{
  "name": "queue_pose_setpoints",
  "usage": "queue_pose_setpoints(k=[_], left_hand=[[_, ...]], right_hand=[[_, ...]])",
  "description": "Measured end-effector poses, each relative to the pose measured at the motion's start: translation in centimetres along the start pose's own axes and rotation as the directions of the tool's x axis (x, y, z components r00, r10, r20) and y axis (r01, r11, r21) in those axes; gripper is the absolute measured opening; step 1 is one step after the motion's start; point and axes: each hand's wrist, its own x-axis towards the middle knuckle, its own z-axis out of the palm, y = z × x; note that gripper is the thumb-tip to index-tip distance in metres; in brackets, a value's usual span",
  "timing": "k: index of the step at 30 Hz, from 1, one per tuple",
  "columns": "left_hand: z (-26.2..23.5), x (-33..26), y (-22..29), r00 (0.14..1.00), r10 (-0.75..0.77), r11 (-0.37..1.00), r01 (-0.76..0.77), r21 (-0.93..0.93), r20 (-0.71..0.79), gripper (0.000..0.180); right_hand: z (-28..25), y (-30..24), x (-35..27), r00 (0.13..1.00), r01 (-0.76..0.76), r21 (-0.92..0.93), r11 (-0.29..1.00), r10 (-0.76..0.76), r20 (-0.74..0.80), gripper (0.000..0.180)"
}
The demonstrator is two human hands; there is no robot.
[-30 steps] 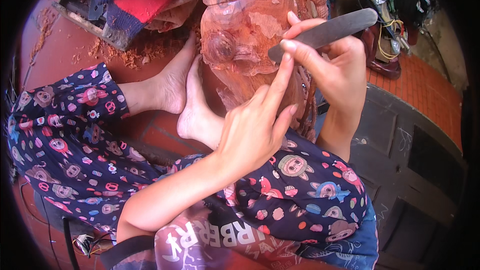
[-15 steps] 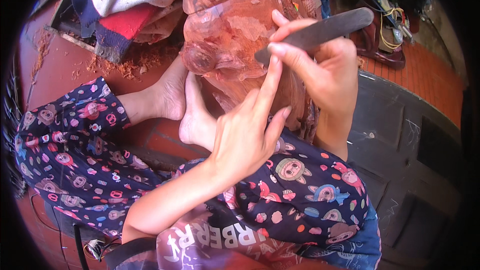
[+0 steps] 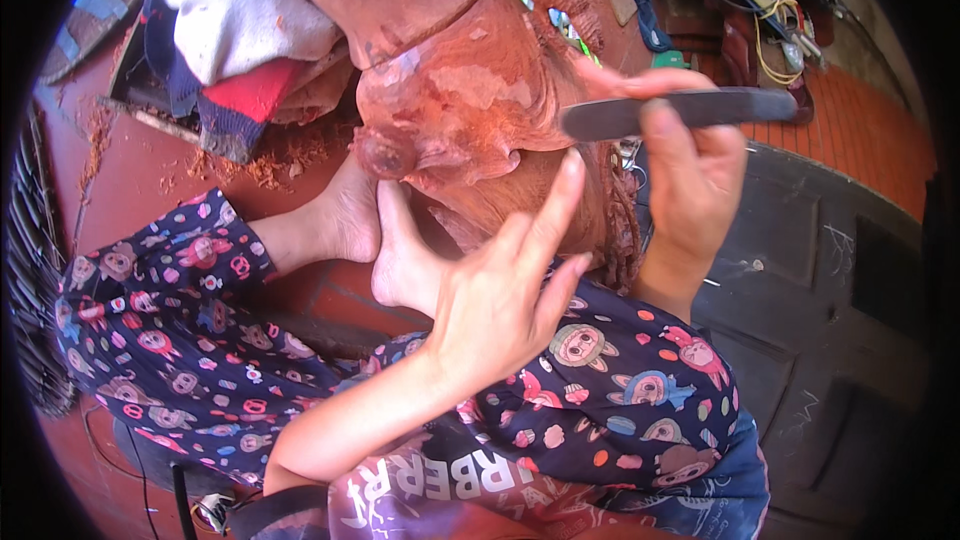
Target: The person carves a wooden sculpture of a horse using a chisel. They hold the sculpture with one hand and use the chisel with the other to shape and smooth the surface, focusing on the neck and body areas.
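Note:
My right hand (image 3: 692, 165) grips a dark, flat scraper (image 3: 690, 112) with a rounded end, held nearly level with its left end at the right side of a reddish carved wooden piece (image 3: 490, 70). My left hand (image 3: 505, 295) is open, palm down, index finger stretched out and thumb apart. Its index fingertip lies just below the scraper's left end, by the carving's lower part; whether it touches the wood I cannot tell. The carving has a rounded knob, rough folds and a smoother block at its top. My bare feet (image 3: 400, 250) rest against its near side.
A tray (image 3: 150, 118) of white, red and navy cloths stands at upper left, wood shavings (image 3: 250, 168) beside it on the red floor. A dark panelled board (image 3: 770, 270) lies at right. Cords and tools (image 3: 785, 35) are heaped at upper right. Patterned trousers (image 3: 600, 370) cover my legs.
My right hand has moved right with the scraper, which has swung from a slant to nearly level. My left index fingertip has shifted slightly right and down. The view has shifted a little.

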Motion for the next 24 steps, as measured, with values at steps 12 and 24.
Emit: queue_pose_setpoints(k=[12, 24], left_hand=[[-0.5, 0.5, -0.1, 0.99, -0.13, 0.986, 0.123, 0.109, 0.051, 0.088], [-0.4, 1.4, 0.0, 0.989, -0.126, 0.992, 0.123, 0.043, 0.076, 0.086]], right_hand=[[3.0, 0.9, 0.0, 0.973, -0.175, 0.115, 0.978, 0.19, -0.128, 0.01], [3.0, 1.5, -0.7, 0.985, -0.106, -0.061, 0.992, 0.097, -0.144, 0.009]])
